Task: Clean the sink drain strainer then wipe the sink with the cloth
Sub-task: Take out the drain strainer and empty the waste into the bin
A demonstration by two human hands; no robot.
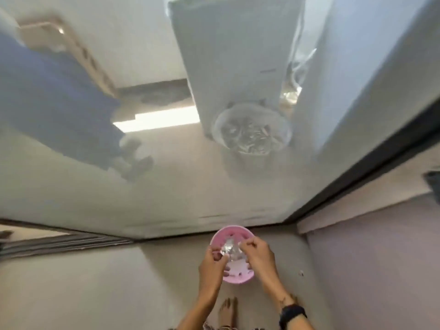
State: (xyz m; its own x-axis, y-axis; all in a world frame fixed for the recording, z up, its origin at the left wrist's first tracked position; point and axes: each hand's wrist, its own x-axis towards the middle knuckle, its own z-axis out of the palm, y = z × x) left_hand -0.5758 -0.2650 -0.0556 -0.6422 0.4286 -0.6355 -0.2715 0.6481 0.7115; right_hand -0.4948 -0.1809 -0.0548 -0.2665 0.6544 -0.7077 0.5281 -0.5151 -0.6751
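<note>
I hold a pink round drain strainer (235,277) low in the frame, above the floor. My left hand (212,265) grips its left rim. My right hand (259,256) is closed on its right side, fingers pinching a shiny, clear scrap (229,248) that lies inside the strainer. No sink or cloth is in view. The picture is blurred.
Further ahead, a round bin (252,132) with a clear liner and rubbish in it stands against a white appliance (228,55). A black floor track (357,175) runs diagonally on the right. A blue shape (47,103) fills the left. My bare foot (228,310) is below the strainer.
</note>
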